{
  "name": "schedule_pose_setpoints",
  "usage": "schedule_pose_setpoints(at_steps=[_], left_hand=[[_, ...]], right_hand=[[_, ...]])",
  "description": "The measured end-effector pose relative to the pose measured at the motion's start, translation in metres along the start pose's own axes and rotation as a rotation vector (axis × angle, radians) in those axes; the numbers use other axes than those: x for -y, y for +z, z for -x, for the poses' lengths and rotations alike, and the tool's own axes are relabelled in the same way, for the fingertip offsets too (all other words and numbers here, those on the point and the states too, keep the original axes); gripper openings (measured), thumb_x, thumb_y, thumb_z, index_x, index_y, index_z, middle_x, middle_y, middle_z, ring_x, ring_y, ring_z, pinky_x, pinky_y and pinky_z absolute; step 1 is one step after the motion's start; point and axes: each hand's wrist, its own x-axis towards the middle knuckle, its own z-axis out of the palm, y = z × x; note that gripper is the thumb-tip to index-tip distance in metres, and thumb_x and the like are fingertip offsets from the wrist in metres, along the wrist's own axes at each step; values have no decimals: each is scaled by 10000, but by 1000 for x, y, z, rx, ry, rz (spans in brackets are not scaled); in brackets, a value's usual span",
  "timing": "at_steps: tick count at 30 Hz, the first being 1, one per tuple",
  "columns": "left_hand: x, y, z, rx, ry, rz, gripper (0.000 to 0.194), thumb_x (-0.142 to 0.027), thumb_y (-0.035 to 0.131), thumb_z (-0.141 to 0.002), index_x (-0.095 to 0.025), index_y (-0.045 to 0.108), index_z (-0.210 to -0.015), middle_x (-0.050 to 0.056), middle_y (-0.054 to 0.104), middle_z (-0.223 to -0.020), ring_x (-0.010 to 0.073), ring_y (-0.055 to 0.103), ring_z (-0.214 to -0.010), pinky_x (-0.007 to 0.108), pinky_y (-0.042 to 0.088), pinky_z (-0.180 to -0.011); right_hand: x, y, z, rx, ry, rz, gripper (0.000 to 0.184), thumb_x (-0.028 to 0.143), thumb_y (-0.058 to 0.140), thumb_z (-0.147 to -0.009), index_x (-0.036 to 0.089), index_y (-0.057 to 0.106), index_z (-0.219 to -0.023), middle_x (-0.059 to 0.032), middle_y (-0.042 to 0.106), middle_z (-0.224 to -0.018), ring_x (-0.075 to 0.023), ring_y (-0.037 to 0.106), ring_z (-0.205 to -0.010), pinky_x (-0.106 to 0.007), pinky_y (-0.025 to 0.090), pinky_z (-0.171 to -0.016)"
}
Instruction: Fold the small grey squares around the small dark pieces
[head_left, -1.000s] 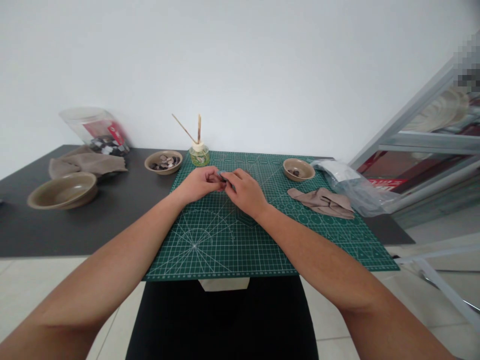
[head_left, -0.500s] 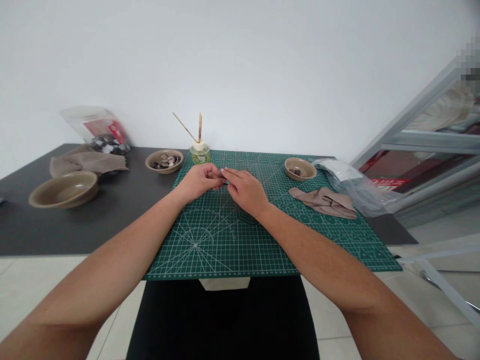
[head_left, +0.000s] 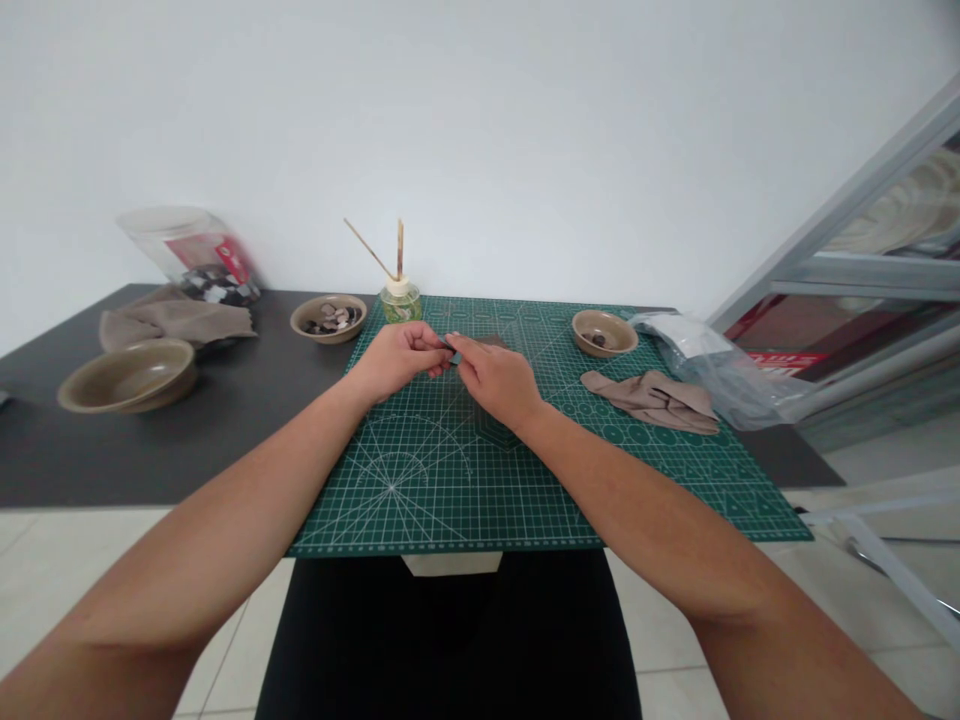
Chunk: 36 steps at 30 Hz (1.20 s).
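My left hand (head_left: pixel 399 362) and my right hand (head_left: pixel 498 380) meet above the green cutting mat (head_left: pixel 435 500), fingertips pinched around one small, dark, thin piece (head_left: pixel 448 346). Most of it is hidden by the fingers, so its exact kind cannot be told. Left of the mat stands a brown bowl (head_left: pixel 298 322) with several small dark and pale pieces in it. A similar bowl (head_left: pixel 628 342) at the mat's right back holds a few dark pieces. In front of that bowl lies a crumpled taupe cloth (head_left: pixel 652 400).
A large brown bowl (head_left: pixel 75 396), another taupe cloth (head_left: pixel 169 318) and a clear jar (head_left: pixel 150 240) of black and white pieces are at the left. A reed diffuser (head_left: pixel 400 298) stands behind my left hand. A plastic bag (head_left: pixel 727 370) lies right, near a metal-framed cabinet (head_left: pixel 862 272).
Both hands stay together over the mat, and the fingers have shifted slightly around the small piece. My right fingertips now lie flatter along it. The view has moved a little.
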Motion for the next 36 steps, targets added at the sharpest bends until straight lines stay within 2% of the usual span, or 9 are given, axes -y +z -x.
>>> schedule_pose_setpoints(at_steps=[9,12,16,23,28,36], left_hand=[[0,0,-1,48,-6,31,180,-186,768,-639,-171,595,-688,4,709,-621,119,643,-584,246,504,-600],[0,0,0,62,-28,43,153,-183,763,-642,-163,620,-692,5,713,-625,122,656,-594,249,521,-615],[-2,0,1,75,-58,69,162,-195,783,-645,-160,629,-680,2,703,-615,109,636,-567,236,507,-582],[-2,-2,1,89,-73,125,211,-199,818,-633,-166,612,-665,1,688,-573,105,625,-536,217,485,-543],[-3,-1,1,56,-68,142,227,-198,821,-635,-166,598,-663,9,703,-590,109,637,-535,222,496,-545],[-8,0,3,20,-58,85,202,-153,794,-618,-162,594,-649,5,698,-579,97,610,-506,214,464,-513]], right_hand=[[-5,8,-1,-41,-115,-24,497,139,459,-1013,210,549,-1497,-37,575,-1524,-195,654,-1285,-368,534,-1095],[-8,10,-3,-49,-156,-18,492,134,480,-1010,230,563,-1486,-26,569,-1531,-195,644,-1285,-382,519,-1116],[-12,9,-4,-44,-189,-5,448,162,478,-1035,208,585,-1467,-56,614,-1489,-192,651,-1249,-383,506,-1120],[-10,6,-2,-59,-185,16,429,204,462,-1058,210,587,-1468,-44,646,-1454,-196,664,-1178,-368,525,-1069],[-11,5,-2,-45,-185,77,475,149,425,-1055,228,537,-1510,-20,624,-1480,-182,666,-1138,-335,542,-1024],[-12,3,-1,-22,-153,126,485,140,413,-1046,231,544,-1504,-28,635,-1466,-187,678,-1182,-333,566,-985]])
